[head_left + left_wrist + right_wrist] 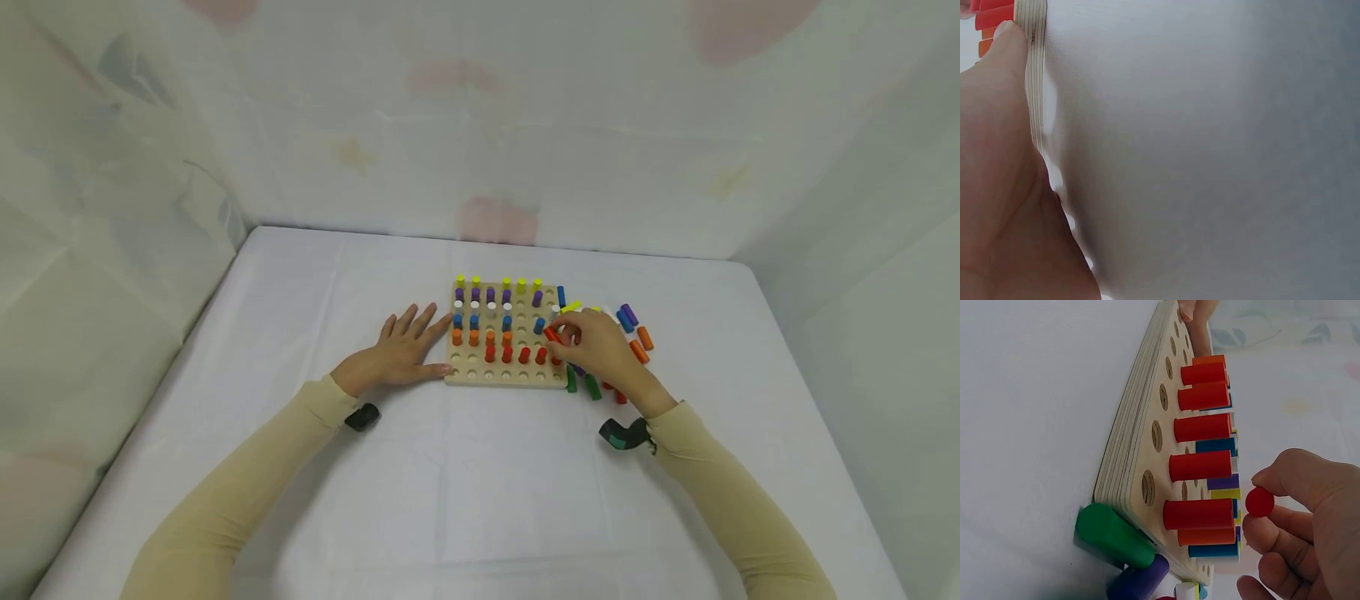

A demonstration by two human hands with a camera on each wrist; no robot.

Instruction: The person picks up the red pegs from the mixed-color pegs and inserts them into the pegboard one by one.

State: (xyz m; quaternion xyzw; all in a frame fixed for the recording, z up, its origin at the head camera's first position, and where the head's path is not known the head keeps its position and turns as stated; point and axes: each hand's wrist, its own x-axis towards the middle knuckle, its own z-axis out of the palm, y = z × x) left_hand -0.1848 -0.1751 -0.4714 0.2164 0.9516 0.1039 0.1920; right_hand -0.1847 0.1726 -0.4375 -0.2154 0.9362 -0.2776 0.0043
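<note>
A wooden pegboard (506, 381) with rows of round holes lies mid-table, holding yellow, purple, white, blue, orange and red pegs. My left hand (401, 350) rests flat with spread fingers at its left edge, the thumb touching the front left corner. Over the board's right side, my right hand (600, 342) pinches a red peg (552, 334) between thumb and fingers. In the right wrist view that red peg (1260, 502) shows end-on, apart from the red pegs (1200, 465) standing in the row. The left wrist view shows the thumb (1007, 44) against the board's edge (1032, 75).
Loose pegs lie right of the board, partly hidden by my right hand: a green peg (593, 387), an orange peg (645, 337), a purple peg (629, 314) and several others. A white cloth (480, 500) covers the table. Patterned sheets (480, 125) hang around it.
</note>
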